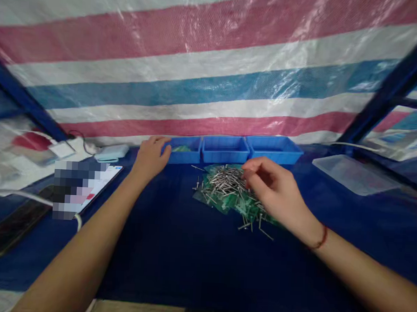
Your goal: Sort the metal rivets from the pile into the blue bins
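Observation:
My left hand [153, 157] rests at the left end of the left blue bin [194, 151], its thumb apart from its fingers and nothing seen in it. A few greenish pieces [181, 148] lie in that bin. Over the right side of a heap of silvery screws or nails [224, 180] is my right hand [275, 185]. Its thumb and forefinger are pinched together, and whatever they hold is too small to make out. Green clear plastic packets [223, 204] lie under and among the metal pieces, with several loose ones at the heap's front edge.
A middle blue bin [225, 157] and a right blue bin [276, 156] continue the row. On the right lies a translucent plastic lid or tray [356, 175]. Phones [104, 183], a white cable [21, 193] and a pale blue case [111, 153] occupy the left. Striped sheeting [211, 95] hangs behind.

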Motion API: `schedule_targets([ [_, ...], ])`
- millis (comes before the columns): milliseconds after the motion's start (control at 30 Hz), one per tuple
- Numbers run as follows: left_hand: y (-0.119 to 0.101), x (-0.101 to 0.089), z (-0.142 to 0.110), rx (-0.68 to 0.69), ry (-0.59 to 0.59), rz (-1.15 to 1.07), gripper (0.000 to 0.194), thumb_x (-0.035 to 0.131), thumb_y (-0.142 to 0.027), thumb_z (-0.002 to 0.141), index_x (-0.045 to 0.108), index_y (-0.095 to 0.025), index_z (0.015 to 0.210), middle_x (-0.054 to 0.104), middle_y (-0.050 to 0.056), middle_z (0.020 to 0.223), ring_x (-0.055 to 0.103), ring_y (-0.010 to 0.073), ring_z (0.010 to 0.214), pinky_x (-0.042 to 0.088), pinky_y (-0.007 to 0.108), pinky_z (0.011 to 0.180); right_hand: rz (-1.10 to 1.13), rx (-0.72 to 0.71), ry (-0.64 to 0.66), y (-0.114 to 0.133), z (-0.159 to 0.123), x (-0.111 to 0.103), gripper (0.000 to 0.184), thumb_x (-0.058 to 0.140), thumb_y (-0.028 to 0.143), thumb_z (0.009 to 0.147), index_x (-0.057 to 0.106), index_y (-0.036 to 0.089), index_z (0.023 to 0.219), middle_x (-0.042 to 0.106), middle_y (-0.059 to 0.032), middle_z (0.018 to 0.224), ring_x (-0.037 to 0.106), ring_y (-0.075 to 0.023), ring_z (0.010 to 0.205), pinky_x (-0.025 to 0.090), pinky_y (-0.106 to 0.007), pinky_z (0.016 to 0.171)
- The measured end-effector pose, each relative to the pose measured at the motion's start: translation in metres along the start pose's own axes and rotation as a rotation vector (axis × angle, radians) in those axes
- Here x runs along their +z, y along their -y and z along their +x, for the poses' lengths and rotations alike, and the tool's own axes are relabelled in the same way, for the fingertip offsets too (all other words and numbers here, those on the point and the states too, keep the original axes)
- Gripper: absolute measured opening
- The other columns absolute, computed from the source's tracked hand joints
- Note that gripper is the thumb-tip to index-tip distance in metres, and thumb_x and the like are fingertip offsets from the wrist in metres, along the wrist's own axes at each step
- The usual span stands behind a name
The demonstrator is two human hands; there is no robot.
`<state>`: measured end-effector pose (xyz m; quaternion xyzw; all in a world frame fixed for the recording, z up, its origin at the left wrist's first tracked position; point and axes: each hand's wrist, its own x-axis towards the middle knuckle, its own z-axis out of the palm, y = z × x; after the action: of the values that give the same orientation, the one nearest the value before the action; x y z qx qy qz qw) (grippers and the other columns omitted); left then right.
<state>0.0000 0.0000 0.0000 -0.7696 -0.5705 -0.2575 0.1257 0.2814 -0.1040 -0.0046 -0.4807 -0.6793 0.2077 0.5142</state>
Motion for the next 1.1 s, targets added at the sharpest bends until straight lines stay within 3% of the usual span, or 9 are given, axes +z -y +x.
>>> schedule_targets([
  [100, -0.013, -0.005, -0.003, 0.070, 0.023, -0.073, 0.031, 0.042, -0.022, 0.085, 0.064, -0.011, 0.104, 0.065, 0.013, 0.107, 0.056, 0.0248, 0.105, 0.039, 0.039, 0.096, -0.140, -0.155, 0.298, 0.007, 0.005, -0.012, 0.008, 0.049, 0.015, 0.078, 0.057, 0.017, 0.076, 0.057, 0.0010, 0.067, 0.050, -0.0105, 0.058, 0.040, -0.025, 0.055],
  [200, -0.035, -0.009, -0.010, 0.199, 0.046, -0.194, 0.026, 0.044, -0.022, 0.086, 0.065, -0.013, 0.096, 0.066, 0.010, 0.101, 0.059, 0.0215, 0.099, 0.042, 0.036, 0.092, -0.326, -0.359, 0.578, 0.009, 0.007, -0.017, 0.006, 0.056, 0.018, 0.076, 0.061, 0.018, 0.078, 0.060, -0.0012, 0.072, 0.054, -0.0143, 0.069, 0.041, -0.030, 0.069],
  [267, -0.054, -0.012, -0.017, 0.315, 0.090, -0.268, 0.025, 0.043, -0.022, 0.088, 0.064, -0.014, 0.098, 0.067, 0.007, 0.099, 0.059, 0.0198, 0.097, 0.042, 0.035, 0.090, -0.455, -0.462, 0.639, 0.007, 0.005, -0.015, 0.013, 0.062, 0.026, 0.075, 0.063, 0.018, 0.084, 0.061, -0.0037, 0.079, 0.055, -0.0183, 0.079, 0.040, -0.035, 0.077],
  [400, -0.087, -0.014, -0.031, 0.518, 0.215, -0.373, 0.022, 0.044, -0.021, 0.089, 0.064, -0.014, 0.096, 0.066, 0.006, 0.097, 0.059, 0.0174, 0.093, 0.043, 0.031, 0.085, -0.649, -0.512, 0.621, -0.001, 0.002, -0.006, 0.020, 0.066, 0.034, 0.074, 0.063, 0.017, 0.083, 0.060, -0.0068, 0.085, 0.054, -0.0222, 0.085, 0.039, -0.037, 0.077],
  [567, -0.103, -0.013, -0.041, 0.536, 0.308, -0.447, 0.022, 0.044, -0.020, 0.090, 0.064, -0.015, 0.096, 0.066, 0.005, 0.093, 0.058, 0.0164, 0.090, 0.043, 0.030, 0.083, -0.732, -0.532, 0.586, -0.001, 0.000, -0.002, 0.009, 0.059, 0.021, 0.077, 0.060, 0.017, 0.069, 0.059, -0.0054, 0.075, 0.053, -0.0198, 0.077, 0.039, -0.033, 0.068],
  [700, -0.106, -0.014, -0.042, 0.400, 0.313, -0.572, 0.023, 0.047, -0.024, 0.089, 0.062, -0.016, 0.104, 0.066, 0.005, 0.096, 0.058, 0.0161, 0.088, 0.043, 0.029, 0.081, -0.599, -0.493, 0.458, 0.006, 0.002, -0.007, 0.011, 0.051, 0.015, 0.079, 0.058, 0.016, 0.070, 0.058, -0.0049, 0.076, 0.054, -0.0174, 0.075, 0.040, -0.032, 0.070],
  [867, -0.111, -0.013, -0.045, 0.131, 0.482, -0.841, 0.038, 0.052, -0.041, 0.085, 0.057, -0.017, 0.113, 0.065, 0.005, 0.090, 0.057, 0.0144, 0.073, 0.043, 0.025, 0.062, -0.166, -0.183, 0.260, 0.007, 0.006, -0.012, 0.014, 0.050, 0.023, 0.084, 0.057, 0.017, 0.074, 0.055, -0.0011, 0.068, 0.050, -0.0113, 0.061, 0.040, -0.025, 0.056],
  [1000, -0.117, -0.007, -0.048, -0.040, 0.643, -1.161, 0.033, 0.059, -0.041, 0.080, 0.059, -0.015, 0.100, 0.061, 0.001, 0.076, 0.054, 0.0114, 0.063, 0.039, 0.023, 0.057, 0.096, 0.046, 0.234, 0.001, 0.007, -0.008, 0.021, 0.053, 0.034, 0.084, 0.058, 0.016, 0.075, 0.054, 0.0006, 0.065, 0.047, -0.0095, 0.057, 0.039, -0.023, 0.051],
  [1100, -0.119, -0.003, -0.048, -0.129, 0.627, -1.288, 0.024, 0.060, -0.036, 0.079, 0.057, -0.014, 0.085, 0.055, -0.002, 0.069, 0.051, 0.0093, 0.059, 0.037, 0.021, 0.055, 0.209, 0.145, 0.260, 0.001, 0.007, -0.005, 0.021, 0.056, 0.037, 0.082, 0.060, 0.017, 0.078, 0.056, 0.0003, 0.069, 0.049, -0.0099, 0.060, 0.042, -0.024, 0.053],
])
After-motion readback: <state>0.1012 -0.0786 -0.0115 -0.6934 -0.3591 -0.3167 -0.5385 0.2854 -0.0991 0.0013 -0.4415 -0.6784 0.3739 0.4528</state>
